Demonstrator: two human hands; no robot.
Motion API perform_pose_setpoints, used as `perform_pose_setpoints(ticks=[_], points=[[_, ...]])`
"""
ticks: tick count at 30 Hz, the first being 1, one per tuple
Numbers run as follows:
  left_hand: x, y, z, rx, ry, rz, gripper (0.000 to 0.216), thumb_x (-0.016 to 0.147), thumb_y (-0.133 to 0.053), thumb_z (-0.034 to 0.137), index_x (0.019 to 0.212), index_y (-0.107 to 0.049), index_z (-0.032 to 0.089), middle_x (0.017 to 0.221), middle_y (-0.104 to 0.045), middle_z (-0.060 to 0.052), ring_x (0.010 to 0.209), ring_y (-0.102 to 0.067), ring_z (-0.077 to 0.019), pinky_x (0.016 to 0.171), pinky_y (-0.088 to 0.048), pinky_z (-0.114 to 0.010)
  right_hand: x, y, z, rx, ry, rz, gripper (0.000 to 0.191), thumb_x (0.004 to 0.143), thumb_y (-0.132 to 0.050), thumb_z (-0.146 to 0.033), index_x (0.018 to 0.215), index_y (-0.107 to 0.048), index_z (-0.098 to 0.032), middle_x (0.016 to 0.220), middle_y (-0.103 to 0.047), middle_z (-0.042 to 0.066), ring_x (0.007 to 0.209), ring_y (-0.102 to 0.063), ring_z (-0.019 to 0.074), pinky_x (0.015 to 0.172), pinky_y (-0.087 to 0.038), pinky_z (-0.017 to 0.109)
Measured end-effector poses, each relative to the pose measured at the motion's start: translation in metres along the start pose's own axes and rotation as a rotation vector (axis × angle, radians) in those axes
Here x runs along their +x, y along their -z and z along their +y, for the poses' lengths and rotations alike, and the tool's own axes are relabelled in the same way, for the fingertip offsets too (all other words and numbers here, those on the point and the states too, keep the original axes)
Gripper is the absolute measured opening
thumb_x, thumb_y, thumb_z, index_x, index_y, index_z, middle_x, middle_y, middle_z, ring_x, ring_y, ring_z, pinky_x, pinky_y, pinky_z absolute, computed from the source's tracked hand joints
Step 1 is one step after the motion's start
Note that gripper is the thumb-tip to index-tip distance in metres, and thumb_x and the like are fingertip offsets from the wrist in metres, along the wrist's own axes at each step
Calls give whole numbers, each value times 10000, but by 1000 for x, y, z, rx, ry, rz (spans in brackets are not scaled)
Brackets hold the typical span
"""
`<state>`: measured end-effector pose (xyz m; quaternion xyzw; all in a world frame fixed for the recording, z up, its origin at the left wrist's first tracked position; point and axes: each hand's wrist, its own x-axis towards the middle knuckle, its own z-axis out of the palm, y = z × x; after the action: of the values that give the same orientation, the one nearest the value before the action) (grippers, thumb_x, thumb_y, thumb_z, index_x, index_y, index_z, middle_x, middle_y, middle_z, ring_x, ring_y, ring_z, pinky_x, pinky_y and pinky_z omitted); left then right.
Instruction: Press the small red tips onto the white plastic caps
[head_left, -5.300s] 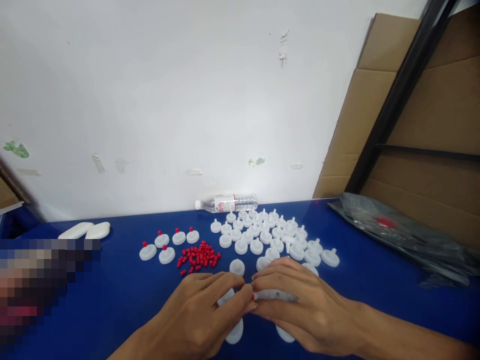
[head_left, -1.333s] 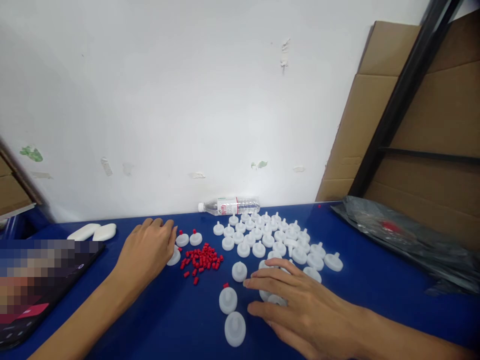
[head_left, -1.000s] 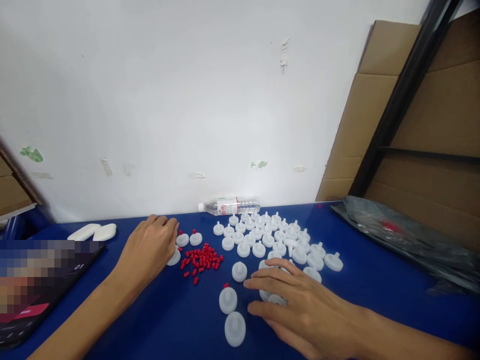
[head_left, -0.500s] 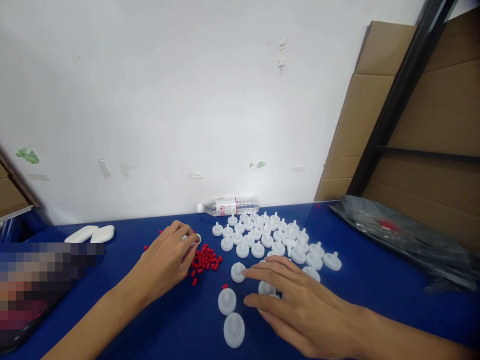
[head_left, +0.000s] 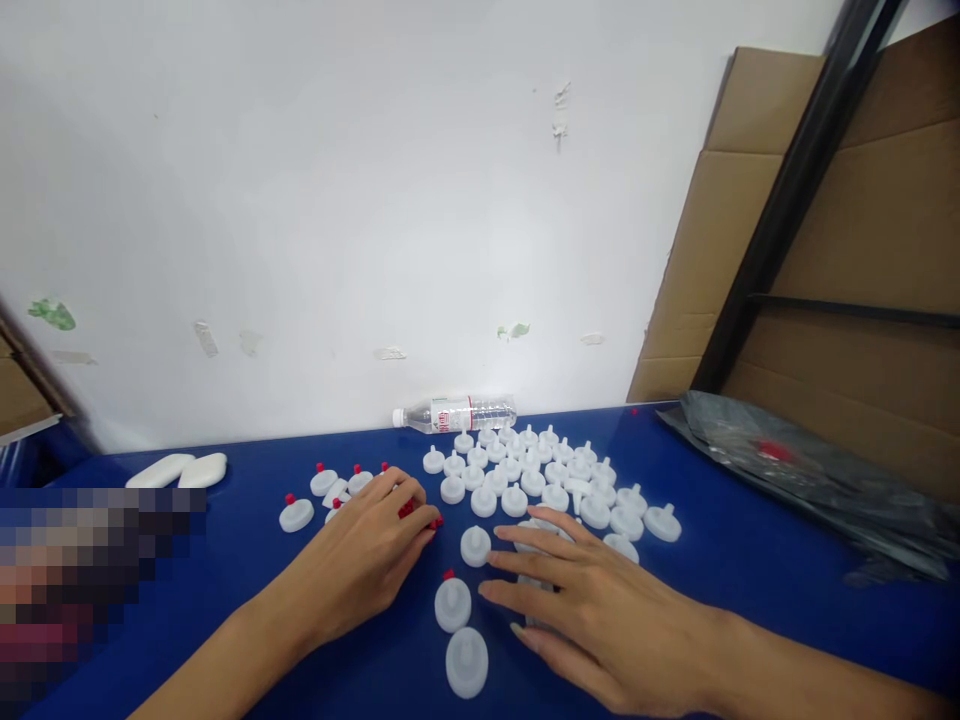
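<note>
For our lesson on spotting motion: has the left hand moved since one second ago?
Yes. Judged against the bottle, the left hand has moved rightward and toward the camera, now over the red caps.

Before a bottle laid along the back edge of the table, lids are spread, left of a bag.

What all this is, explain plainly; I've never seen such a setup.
There is no machine: a person works bare-handed, seen by one camera worn on the head, looking forward and down. On the blue table lie red caps, many round white pieces with stems, others with red tops at left, and a clear bottle on its side. The left hand is over the red caps; whether it pinches one is hidden. The right hand, loosely spread, partly covers white pieces.
</note>
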<state>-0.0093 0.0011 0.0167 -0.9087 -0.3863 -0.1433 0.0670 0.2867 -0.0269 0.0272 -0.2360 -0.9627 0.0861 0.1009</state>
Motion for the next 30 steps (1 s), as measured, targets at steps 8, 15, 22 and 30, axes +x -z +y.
perform_pose_setpoints(ticks=[8, 15, 22, 30], points=[[1, 1, 6, -6, -41, 2, 138, 1016, -524, 177, 1001, -659, 203, 1041, -639, -69, 1002, -527, -253, 868, -497, -425, 1, 0, -2, -64, 6, 50, 383, 1069, -463, -311, 1441, -549, -274, 1519, -537, 65, 1426, -465, 238, 1255, -240, 511], [1, -7, 1, 30, -72, 22, 138, 996, -551, 140, 983, -674, 201, 1023, -646, -65, 999, -543, -242, 857, -499, -397, 0, -2, -1, -72, 9, 60, 410, 1070, -465, -309, 1476, -517, -287, 1558, -500, 57, 1448, -443, 247, 1257, -235, 519], [1, -12, 0, 72, -91, 14, 166, 1025, -507, 155, 979, -664, 179, 1015, -653, -72, 982, -541, -244, 864, -496, -411, 1, -6, 1, -40, -87, 47, 439, 1092, -420, -358, 1526, -465, -304, 1580, -474, 70, 1488, -391, 274, 1255, -221, 559], [2, -9, 7, 56, -108, 103, 120, 1018, -521, 144, 1011, -635, 181, 949, -670, -53, 927, -586, -233, 828, -514, -382, 1, -6, 1, -31, -76, 58, 413, 1086, -443, -352, 1489, -518, -296, 1559, -501, 60, 1478, -408, 268, 1260, -223, 548]])
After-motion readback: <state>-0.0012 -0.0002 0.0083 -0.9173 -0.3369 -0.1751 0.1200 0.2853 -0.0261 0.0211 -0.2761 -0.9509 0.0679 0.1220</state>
